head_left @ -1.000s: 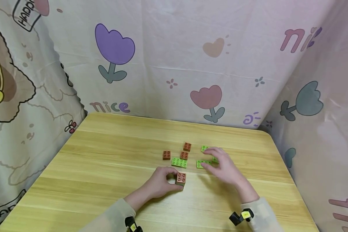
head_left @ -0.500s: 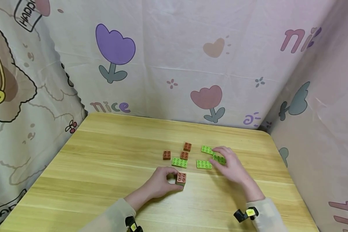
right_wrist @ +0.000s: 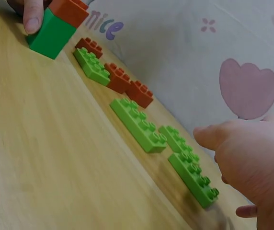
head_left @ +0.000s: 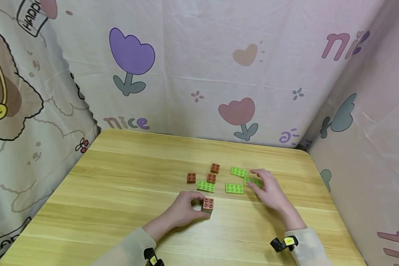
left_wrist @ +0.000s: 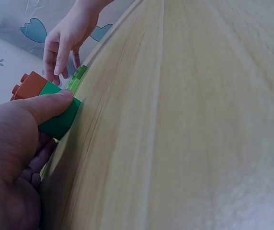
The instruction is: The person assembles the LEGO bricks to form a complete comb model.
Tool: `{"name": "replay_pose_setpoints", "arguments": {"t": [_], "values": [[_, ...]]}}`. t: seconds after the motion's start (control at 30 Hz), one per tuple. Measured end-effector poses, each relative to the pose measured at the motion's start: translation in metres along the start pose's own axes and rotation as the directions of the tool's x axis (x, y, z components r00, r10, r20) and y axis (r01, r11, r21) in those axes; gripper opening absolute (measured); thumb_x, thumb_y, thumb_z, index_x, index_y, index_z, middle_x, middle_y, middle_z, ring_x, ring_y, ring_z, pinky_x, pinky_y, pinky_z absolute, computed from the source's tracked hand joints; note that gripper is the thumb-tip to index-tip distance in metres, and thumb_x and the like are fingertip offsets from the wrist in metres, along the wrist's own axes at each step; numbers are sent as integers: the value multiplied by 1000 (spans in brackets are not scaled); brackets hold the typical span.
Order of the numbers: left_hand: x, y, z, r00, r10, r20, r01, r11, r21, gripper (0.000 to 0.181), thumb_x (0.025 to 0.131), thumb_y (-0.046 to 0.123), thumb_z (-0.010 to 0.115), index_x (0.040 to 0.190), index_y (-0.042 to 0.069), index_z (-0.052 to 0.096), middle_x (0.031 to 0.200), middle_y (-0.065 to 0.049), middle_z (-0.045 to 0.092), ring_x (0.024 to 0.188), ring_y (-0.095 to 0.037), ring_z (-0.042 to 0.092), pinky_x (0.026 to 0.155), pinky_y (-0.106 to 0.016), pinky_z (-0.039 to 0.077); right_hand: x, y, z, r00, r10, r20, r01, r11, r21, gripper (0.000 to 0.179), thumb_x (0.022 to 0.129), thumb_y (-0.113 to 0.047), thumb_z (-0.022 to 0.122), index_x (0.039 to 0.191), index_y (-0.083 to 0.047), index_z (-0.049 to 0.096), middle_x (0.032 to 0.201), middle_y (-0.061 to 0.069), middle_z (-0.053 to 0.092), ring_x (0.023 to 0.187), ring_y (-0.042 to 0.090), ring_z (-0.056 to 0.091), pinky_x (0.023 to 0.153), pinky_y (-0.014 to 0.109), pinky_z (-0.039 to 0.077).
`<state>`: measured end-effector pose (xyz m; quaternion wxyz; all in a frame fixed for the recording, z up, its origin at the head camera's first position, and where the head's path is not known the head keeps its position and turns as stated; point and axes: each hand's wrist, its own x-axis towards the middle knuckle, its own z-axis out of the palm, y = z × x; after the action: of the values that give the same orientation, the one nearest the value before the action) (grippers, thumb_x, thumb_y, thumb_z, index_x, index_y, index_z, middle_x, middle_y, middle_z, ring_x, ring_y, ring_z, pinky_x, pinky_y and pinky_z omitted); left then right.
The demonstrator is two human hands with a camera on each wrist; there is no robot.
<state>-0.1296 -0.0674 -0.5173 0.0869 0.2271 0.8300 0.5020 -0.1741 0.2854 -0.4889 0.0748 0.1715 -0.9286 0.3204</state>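
My left hand [head_left: 179,210] grips a small stack between thumb and fingers, low on the table in the head view. The stack is an orange-red brick [right_wrist: 67,12] on top of a dark green block [right_wrist: 53,36]. My right hand [head_left: 269,190] hovers with spread fingers over the right end of the loose bricks. Nearest to it is a light green brick [head_left: 252,182], partly covered by the thumb in the head view. Two more light green bricks lie just left of it, one behind [head_left: 239,171] and one in front [head_left: 234,188].
Left of these, another light green brick [head_left: 205,186] lies in front of an orange-red brick [head_left: 211,178]. Two further orange-red bricks sit behind [head_left: 215,168] and to the left [head_left: 191,178]. Printed cloth [head_left: 193,74] hangs behind the wooden table [head_left: 119,177] and along its sides.
My right hand has drawn to the right, uncovering more of the light green bricks, which lie where they were. My left hand holds its stack in the same place.
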Motion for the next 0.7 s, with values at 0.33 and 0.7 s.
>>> {"name": "replay_pose_setpoints", "arguments": {"t": [0.33,0.7], "values": [[1,-1,1,1000,-11,1,11,1000,0,30,77,31,97,101,29,79,104,21,72,107,-9,66,105,-40,50,-4,14,5,1000,-5,-26,4,999,-52,49,101,-24,75,141,0,60,141,19,62,130,41,54,109,68,35],[0,0,0,1000,-28,11,28,1000,-6,31,77,31,97,102,30,79,103,22,71,106,-8,65,104,-39,49,-7,19,14,1000,23,-13,-24,996,-90,45,99,-23,77,137,-2,64,133,15,64,127,38,53,100,64,29]]}}
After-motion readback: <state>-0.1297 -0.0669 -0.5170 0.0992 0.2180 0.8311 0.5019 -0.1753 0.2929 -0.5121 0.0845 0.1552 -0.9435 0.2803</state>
